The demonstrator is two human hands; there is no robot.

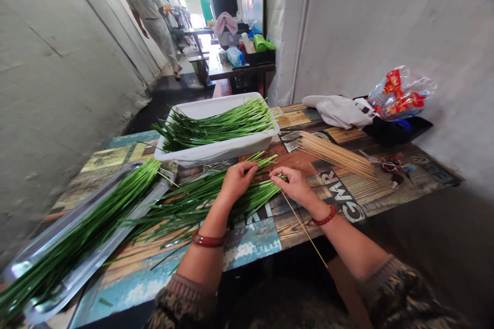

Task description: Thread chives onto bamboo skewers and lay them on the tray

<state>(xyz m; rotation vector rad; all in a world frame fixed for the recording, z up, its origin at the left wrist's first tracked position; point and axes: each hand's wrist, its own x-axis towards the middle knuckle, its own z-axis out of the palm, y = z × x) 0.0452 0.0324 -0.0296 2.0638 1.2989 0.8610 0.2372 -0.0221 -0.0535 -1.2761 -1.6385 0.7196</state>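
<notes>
Loose garlic chives [193,198] lie spread across the patterned table in front of me. Over their pale stem ends, my left hand [239,179] is closed in a pinch, with a few stems showing at its fingertips. Close by on the right, my right hand [292,184] pinches a thin bamboo skewer [303,223] near its upper end; the rest slants down past the table's front edge. A white plastic tub [216,154] of chives stands behind my hands. To the left, a clear tray [133,221] holds a long bundle of chives with a skewer through its stem end.
A pile of bamboo skewers [335,154] lies right of my hands, beside scissors [388,164]. Further back are a pale cloth [337,110] and a clear plastic bag [403,95]. White walls flank the table. A person [150,15] stands in the passage; another [204,4] is beyond.
</notes>
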